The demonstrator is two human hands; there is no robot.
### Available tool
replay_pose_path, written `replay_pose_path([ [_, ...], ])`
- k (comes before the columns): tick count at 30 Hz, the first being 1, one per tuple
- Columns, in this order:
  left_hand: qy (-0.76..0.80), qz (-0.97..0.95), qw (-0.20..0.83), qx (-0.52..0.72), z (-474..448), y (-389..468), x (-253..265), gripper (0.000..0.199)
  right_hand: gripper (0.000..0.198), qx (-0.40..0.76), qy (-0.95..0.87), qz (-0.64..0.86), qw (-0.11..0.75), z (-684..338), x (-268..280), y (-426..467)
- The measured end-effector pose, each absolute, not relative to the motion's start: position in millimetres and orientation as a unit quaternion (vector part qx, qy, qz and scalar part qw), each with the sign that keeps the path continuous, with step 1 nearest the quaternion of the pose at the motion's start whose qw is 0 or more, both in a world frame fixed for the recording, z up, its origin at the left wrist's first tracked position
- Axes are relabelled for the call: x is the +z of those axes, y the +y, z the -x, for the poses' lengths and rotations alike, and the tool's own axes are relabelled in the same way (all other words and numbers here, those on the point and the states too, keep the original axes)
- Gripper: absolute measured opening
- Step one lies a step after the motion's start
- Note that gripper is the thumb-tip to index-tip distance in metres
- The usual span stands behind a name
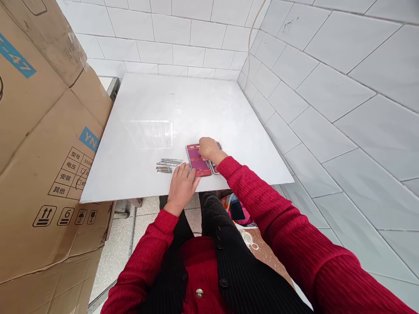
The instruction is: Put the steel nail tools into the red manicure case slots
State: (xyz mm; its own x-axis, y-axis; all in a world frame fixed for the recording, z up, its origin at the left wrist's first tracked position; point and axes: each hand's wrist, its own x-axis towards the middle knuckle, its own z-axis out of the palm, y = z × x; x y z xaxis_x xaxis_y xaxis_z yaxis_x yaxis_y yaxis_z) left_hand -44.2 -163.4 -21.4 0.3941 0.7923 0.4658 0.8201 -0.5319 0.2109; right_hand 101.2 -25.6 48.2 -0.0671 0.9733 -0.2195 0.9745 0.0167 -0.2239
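A manicure case (199, 165) with a red and purple lining and elastic loops lies open on the white table, near its front edge. My right hand (208, 148) is closed over the case, fingers pinched at the lining. Whatever it pinches is hidden beneath the fingers. At the case's lower left corner rests my left hand (182, 185), its fingers stretched out and its thumb against the case's near edge. Just left of those fingertips lie several slim metal manicure tools (170, 162) and a few shorter metal pieces (164, 169). My right hand partly covers the case's right half (215, 168).
The white table (209, 104) meets a tiled wall (196, 32) at the back and another at the right. Tall cardboard boxes (42, 131) stand along the left side. Below the table's front edge, a phone (237, 210) and a white ring-shaped object (248, 238) show at the right.
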Motion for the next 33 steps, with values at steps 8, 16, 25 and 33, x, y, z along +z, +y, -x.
replay_pose_path([
  [8, -0.483, 0.835, 0.015, -0.264, 44, -163, -22, 0.036, 0.018, -0.210, 0.677, -0.705, -0.017, -106, 48, -33],
  [16, -0.486, 0.833, 0.020, -0.262, 43, -163, -23, 0.037, 0.024, -0.194, 0.700, -0.687, -0.016, -98, 55, -16],
  [25, -0.489, 0.831, 0.026, -0.263, 44, -165, -24, 0.034, 0.021, -0.145, 0.812, -0.565, 0.019, -36, 55, 1],
  [33, -0.485, 0.832, 0.028, -0.267, 45, -163, -18, 0.031, 0.019, -0.179, 0.862, -0.474, 0.017, 0, 54, -29],
])
